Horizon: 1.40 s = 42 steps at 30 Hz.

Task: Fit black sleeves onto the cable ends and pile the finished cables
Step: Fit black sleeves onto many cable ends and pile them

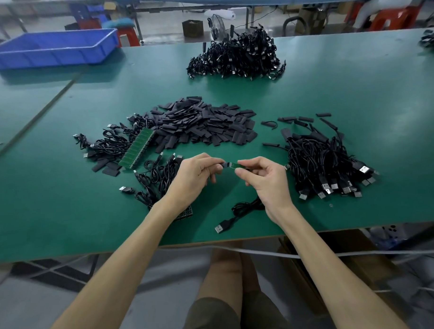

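Left hand (199,174) is pinching a small black piece (224,164), right hand (265,180) is pinching the green board (233,165) touching it, both hovering just in front of the sleeve heap (204,125).

The bench (331,98) is showing a uniform dark green surface. The heap of sleeves (204,125) is presenting matt black throughout. The right cable pile (319,160) and the far cable pile (236,55) are showing black, with their plug tips reading silver-grey. The board strip (138,148) is displaying green, segmented in a repeating pattern along its length. The small board (233,164) is showing green, and the cable end (223,165) joined to it is showing black. The tray (52,48) is appearing solid blue. The stools (390,18) behind are showing red-orange.
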Tool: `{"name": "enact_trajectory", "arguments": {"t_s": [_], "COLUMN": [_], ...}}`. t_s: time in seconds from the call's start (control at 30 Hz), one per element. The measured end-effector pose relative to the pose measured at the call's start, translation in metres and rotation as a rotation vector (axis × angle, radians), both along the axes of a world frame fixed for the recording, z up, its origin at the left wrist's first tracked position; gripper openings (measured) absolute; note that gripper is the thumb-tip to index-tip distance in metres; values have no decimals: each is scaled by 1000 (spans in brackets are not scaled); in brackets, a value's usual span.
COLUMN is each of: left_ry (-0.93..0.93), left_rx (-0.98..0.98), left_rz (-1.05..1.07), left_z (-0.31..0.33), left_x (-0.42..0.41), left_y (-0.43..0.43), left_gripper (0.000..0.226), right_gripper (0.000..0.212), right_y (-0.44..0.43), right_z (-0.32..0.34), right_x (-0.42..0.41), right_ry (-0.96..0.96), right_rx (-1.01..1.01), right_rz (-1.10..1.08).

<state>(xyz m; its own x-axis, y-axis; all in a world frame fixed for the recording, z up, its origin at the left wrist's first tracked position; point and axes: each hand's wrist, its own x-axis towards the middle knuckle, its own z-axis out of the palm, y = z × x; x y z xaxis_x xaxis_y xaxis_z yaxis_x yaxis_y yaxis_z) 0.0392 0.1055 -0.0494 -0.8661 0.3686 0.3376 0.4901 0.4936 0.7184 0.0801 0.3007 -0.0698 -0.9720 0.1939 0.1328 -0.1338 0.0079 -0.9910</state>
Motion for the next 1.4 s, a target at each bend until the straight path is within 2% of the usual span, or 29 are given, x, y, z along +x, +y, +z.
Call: {"name": "enact_trajectory", "arguments": {"t_s": [0.3, 0.5, 0.8, 1.3, 1.4], "left_ry": [71, 129, 159, 169, 172], "left_rx": [-89, -160, -215, -207, -198], "left_rz": [-26, -60, -50, 4, -8], "left_z": [0, -3, -3, -9, -8], "left_x": [2, 0, 0, 0, 0], "left_y": [1, -1, -1, -1, -2], "left_gripper": [20, 32, 23, 20, 27], "right_gripper": [16, 18, 14, 13, 12], "right_y": [0, 1, 0, -1, -1], "right_z": [1, 2, 2, 1, 2], "right_x": [0, 0, 1, 0, 0], "right_ry": [-18, -27, -30, -33, -35], "right_rx": [43, 62, 111, 122, 131], "right_rz": [19, 12, 54, 60, 61]}}
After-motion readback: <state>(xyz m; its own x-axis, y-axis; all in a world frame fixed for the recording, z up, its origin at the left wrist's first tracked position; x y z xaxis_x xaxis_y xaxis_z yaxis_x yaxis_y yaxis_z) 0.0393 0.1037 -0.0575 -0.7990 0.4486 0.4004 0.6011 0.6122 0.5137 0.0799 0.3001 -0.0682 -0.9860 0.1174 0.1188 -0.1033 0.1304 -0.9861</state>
